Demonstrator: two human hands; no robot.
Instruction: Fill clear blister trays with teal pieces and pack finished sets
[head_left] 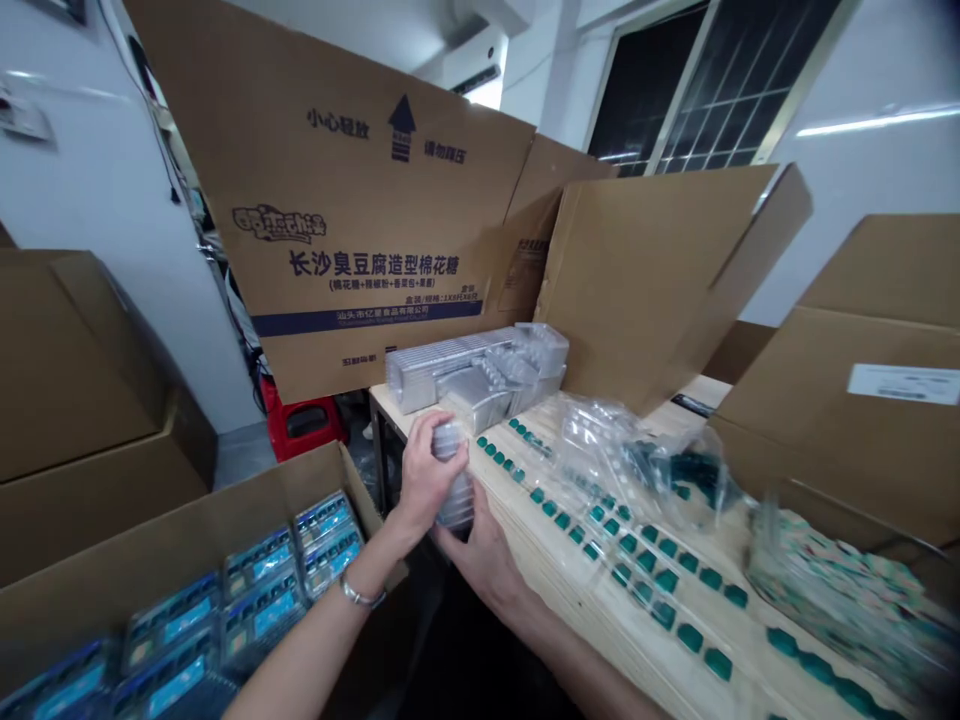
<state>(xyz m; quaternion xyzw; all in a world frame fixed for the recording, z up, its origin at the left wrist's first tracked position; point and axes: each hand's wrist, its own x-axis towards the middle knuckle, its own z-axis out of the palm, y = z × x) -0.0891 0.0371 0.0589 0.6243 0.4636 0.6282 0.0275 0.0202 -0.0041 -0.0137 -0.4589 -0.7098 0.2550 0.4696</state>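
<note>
My left hand (424, 472) and my right hand (480, 552) are both closed around a small stack of clear plastic shells (452, 480) held upright at the near-left corner of the wooden table (570, 590). The left hand grips the stack from the top and side. The right hand supports it from below. A silver bracelet sits on my left wrist. Rows of small green blocks (622, 545) lie on the table to the right of my hands.
A pile of clear plastic trays (480, 372) lies at the table's far end. Large cardboard boxes (352, 190) stand behind and on both sides. An open carton (217, 610) of blue packaged items sits at lower left. Crumpled clear bags (637, 460) lie on the table.
</note>
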